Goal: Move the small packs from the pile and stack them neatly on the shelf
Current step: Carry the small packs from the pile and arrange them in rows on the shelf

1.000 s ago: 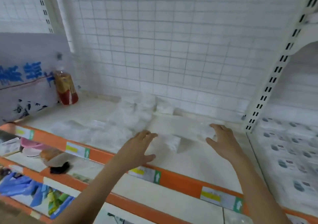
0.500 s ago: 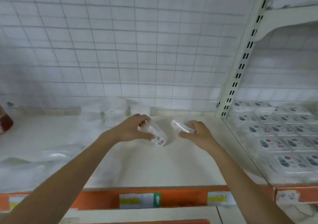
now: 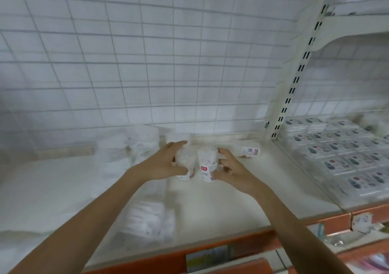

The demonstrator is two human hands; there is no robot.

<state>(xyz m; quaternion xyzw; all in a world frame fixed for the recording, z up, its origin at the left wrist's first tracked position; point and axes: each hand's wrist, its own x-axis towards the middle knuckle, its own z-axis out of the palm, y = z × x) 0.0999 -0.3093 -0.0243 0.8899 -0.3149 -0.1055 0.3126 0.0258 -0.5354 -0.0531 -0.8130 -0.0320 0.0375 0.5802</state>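
Both hands sit mid-shelf, each holding one small pack. The left hand (image 3: pixel 166 164) wraps its fingers around a white pack (image 3: pixel 185 164), thumb low in front, fingers over the top. The right hand (image 3: pixel 229 168) holds a second pack (image 3: pixel 207 166) by its right side, fingers curled against the wrapper; a red label shows on the near face. The two packs are just beside each other, lower ends near or on the shelf (image 3: pixel 242 200); contact with the board cannot be told through the blur.

A third pack (image 3: pixel 249 151) lies on its side further right, near the slotted upright (image 3: pixel 294 84), apart from the hands. The loose pile (image 3: pixel 130 147) of white packs sits left and behind the left hand, against the wire grid back (image 3: pixel 147 63). More soft white packs (image 3: pixel 149 221) lie near the front edge, blurred.

Handling judgement: the packs look like film-wrapped tissue, so light, soft, squashy, with a slick wrapper. One hand per pack seems enough. Best hold is likely across the short sides, thumb opposite fingers, gentle squeeze; too hard dents it, too loose and the film may slide. Standing them on end looks tippy, so flat faces together should stack steadier. Nothing fragile.

The neighbouring bay on the right holds flat rows of boxed goods (image 3: pixel 341 154), already arranged.
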